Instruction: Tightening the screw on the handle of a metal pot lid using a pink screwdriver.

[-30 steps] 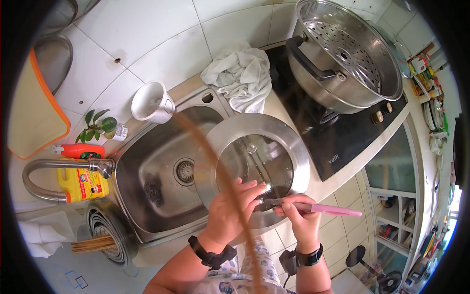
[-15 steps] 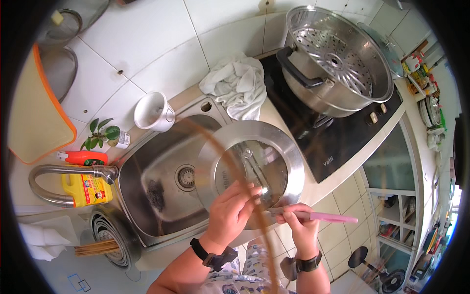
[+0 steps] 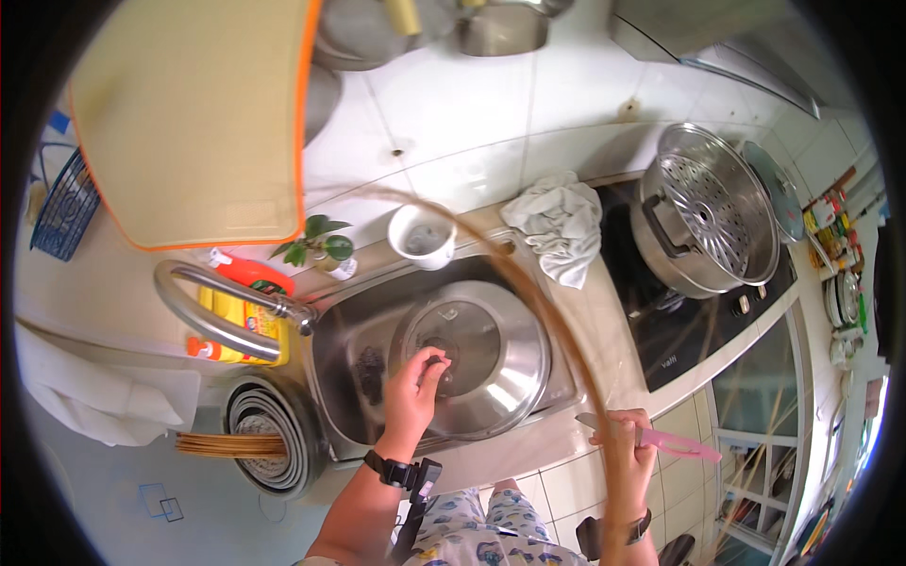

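- Head view now vs a second back: left hand (image 3: 412,391) has moved off the right hand and sits on the round stainless-steel pot lid with glass centre (image 3: 475,361), fingers curled at the lid's dark centre knob. Pinching or just touching — can't tell.
- Lid lies tilted in the steel sink basin (image 3: 349,358), its right rim leaning on the basin's near-right edge. It sat there earlier too; position roughly unchanged.
- Right hand (image 3: 628,453) has come away from the lid and hovers over the counter's front edge, fist closed round a thin pink-handled tool (image 3: 675,439). Tip points right, away from the sink.
- Hands were together over the lid before, now well apart: the tool looks off the lid, with only the left hand at it.
- Camera has tilted up: beige cutting board with orange rim (image 3: 189,113) now fills the upper left.
- Unmoved: white cup (image 3: 422,238) behind the sink, crumpled grey cloth (image 3: 559,224) beside it, steel steamer pot (image 3: 710,212) on the black hob.
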Available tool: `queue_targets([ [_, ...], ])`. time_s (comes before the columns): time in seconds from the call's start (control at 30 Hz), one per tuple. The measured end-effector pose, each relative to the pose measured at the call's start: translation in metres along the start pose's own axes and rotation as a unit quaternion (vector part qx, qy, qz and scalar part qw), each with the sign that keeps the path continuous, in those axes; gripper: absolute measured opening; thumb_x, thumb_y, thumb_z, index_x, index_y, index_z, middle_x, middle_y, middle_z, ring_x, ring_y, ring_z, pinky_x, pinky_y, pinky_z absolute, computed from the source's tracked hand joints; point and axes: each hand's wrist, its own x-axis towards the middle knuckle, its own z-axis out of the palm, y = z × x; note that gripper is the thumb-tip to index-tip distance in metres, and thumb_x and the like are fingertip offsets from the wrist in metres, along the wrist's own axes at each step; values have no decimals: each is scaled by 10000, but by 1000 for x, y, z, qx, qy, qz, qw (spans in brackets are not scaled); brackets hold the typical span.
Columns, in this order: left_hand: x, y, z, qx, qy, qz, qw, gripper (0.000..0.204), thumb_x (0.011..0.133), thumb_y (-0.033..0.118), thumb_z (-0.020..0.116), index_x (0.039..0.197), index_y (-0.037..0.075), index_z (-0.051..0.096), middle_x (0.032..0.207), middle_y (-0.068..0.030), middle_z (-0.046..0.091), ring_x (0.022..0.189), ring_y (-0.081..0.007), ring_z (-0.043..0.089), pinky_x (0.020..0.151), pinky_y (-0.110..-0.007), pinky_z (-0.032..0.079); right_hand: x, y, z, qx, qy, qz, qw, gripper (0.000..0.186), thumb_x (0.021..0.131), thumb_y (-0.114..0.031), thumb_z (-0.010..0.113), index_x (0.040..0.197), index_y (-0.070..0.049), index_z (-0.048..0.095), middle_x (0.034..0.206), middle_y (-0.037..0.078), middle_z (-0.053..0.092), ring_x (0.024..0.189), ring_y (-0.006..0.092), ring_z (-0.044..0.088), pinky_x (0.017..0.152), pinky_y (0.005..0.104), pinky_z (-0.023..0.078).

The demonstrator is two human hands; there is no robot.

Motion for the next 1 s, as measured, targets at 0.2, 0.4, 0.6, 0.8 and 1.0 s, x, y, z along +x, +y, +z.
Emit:
queue_targets([
  [0.2,5,-39,-31,105,74,-66,990,209,938,178,684,1129,91,687,935,-121,748,800,-233,730,701,-311,540,-4,2,36,-31,-9,31,999,88,968,-21,615,1030,-3,554,846,64,597,667,139,647,620,264,561],
  [0.4,21,-75,-37,91,74,-22,993,206,928,157,670,1106,55,683,1026,-165,700,962,-328,667,828,-395,521,0,10,106,-35,-77,43,995,142,967,-35,630,1090,5,571,872,77,625,713,146,662,662,265,570],
  [0.6,19,-90,-52,-26,181,-100,978,525,1015,328,578,1415,16,445,1220,-142,634,1057,-245,667,896,-345,538,10,4,165,72,-127,129,981,252,994,-123,613,1202,14,571,980,92,644,819,166,679,756,288,588],
  [0.8,76,-136,-135,-237,230,-208,921,637,962,663,496,1151,55,508,907,-83,613,701,-158,649,556,-245,509,20,10,214,82,-200,212,953,292,992,-201,639,1219,-24,591,953,60,650,775,131,673,667,249,554],
  [1.0,85,-102,-137,-398,231,-245,853,508,905,588,659,969,99,538,827,-31,570,710,-126,587,632,-242,511,22,8,245,112,-202,204,951,343,1006,-273,623,1251,-34,604,849,20,633,680,89,625,567,224,482],
])
